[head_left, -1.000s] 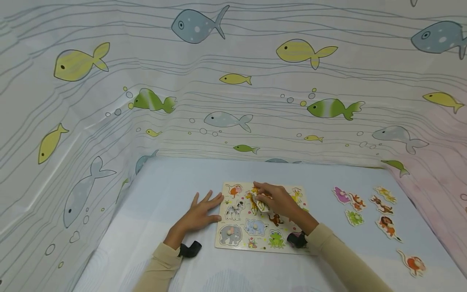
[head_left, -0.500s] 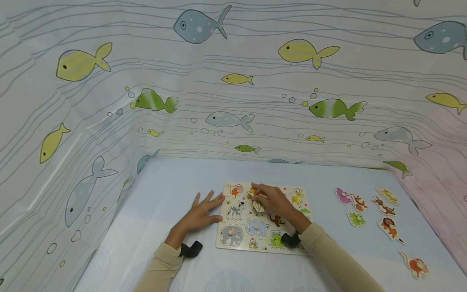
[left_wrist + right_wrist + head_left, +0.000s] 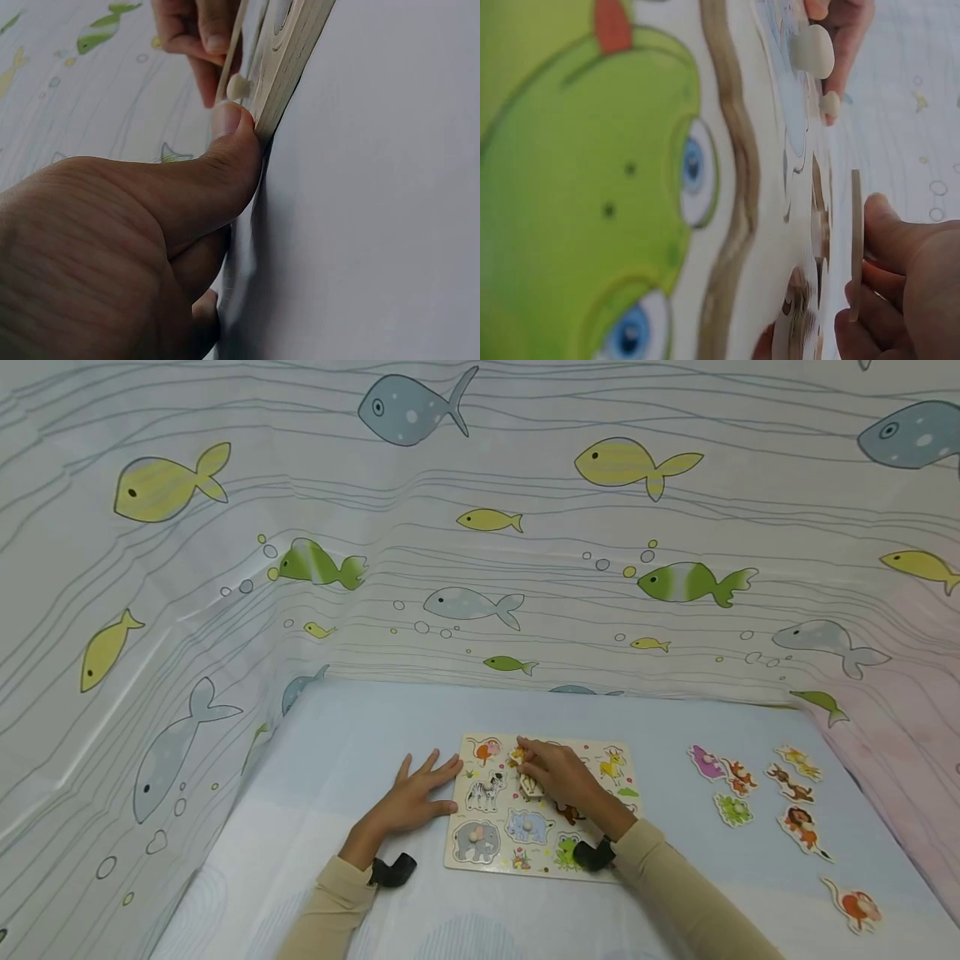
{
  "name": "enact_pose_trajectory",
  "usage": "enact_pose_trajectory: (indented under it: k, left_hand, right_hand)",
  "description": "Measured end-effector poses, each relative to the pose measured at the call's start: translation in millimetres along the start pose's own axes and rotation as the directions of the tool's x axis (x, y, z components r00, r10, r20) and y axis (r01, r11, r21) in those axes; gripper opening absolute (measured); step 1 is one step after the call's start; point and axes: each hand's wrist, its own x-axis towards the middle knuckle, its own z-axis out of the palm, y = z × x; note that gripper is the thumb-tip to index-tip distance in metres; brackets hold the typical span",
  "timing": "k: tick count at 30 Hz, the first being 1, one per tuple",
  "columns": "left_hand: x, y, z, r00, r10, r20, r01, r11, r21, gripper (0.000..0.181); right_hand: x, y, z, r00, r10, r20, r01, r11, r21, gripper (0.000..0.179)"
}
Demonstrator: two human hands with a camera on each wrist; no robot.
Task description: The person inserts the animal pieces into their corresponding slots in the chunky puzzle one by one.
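Note:
A wooden animal puzzle board (image 3: pixel 504 853) lies on the table. Beside its left edge rests my left hand (image 3: pixel 411 797), fingers spread and fairly straight; in the left wrist view the thumb (image 3: pixel 229 142) touches the board's edge. My right hand (image 3: pixel 562 772) pinches a giraffe puzzle piece (image 3: pixel 531 787) over the upper middle of the board. Seen edge-on in the right wrist view, the giraffe piece (image 3: pixel 856 247) is a little off the board's surface. Knobbed elephant (image 3: pixel 475 843) and pale blue animal (image 3: pixel 528 827) pieces sit in the board. The right hand hides part of the giraffe's slot.
To the right lie several loose knobbed pieces: a purple one (image 3: pixel 705 762), a green one (image 3: pixel 733 810), a lion (image 3: pixel 801 828) and, closer to the front, a red-orange monkey (image 3: pixel 857 904). A fish-patterned sheet (image 3: pixel 555 560) hangs behind the table.
My right hand has shifted slightly left with the giraffe piece, which now covers more of the printed giraffe. The left hand keeps its place at the board's edge.

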Motion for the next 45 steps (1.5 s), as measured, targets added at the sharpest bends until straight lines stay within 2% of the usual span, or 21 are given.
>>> enact_pose_trajectory:
  k: [14, 21, 28, 33, 40, 45]
  left_hand:
    - [0.7, -2.3, 1.4, 1.0, 0.004, -0.003, -0.004, 1.0, -0.007, 0.076]
    - [2.0, -3.9, 1.6, 1.0, 0.016, -0.002, -0.016, 1.0, -0.004, 0.077]
    - [1.6, -2.3, -0.4, 1.0, 0.004, 0.012, -0.004, 1.0, 0.001, 0.077]
    - [1.8, -1.1, 0.0, 1.0, -0.004, 0.012, 0.004, 1.0, -0.003, 0.077]
    - [2.3, -0.9, 0.5, 1.0, -0.005, 0.006, 0.005, 1.0, -0.006, 0.076]
    - [1.9, -1.0, 0.4, 1.0, -0.002, 0.006, 0.002, 1.0, -0.013, 0.076]
  right_hand:
    - [0.1, -2.3, 4.7, 0.999, -0.008, 0.036, 0.009, 1.0, -0.021, 0.055]
    - [-0.1, -2.9, 4.6, 0.998, -0.06, 0.022, 0.061, 0.997, -0.045, 0.054]
    - [-1.0, -3.6, 5.9, 0.998, -0.052, 0.021, 0.053, 0.996, -0.071, 0.052]
    - [-1.3, -0.3, 8.1, 0.997, -0.073, 0.015, 0.074, 0.993, -0.087, 0.051]
    - [-1.1, 2.3, 8.4, 0.996, -0.094, -0.002, 0.094, 0.993, -0.067, 0.05]
    - [-0.8, 3.0, 8.9, 0.998, -0.069, 0.007, 0.069, 0.996, -0.048, 0.051]
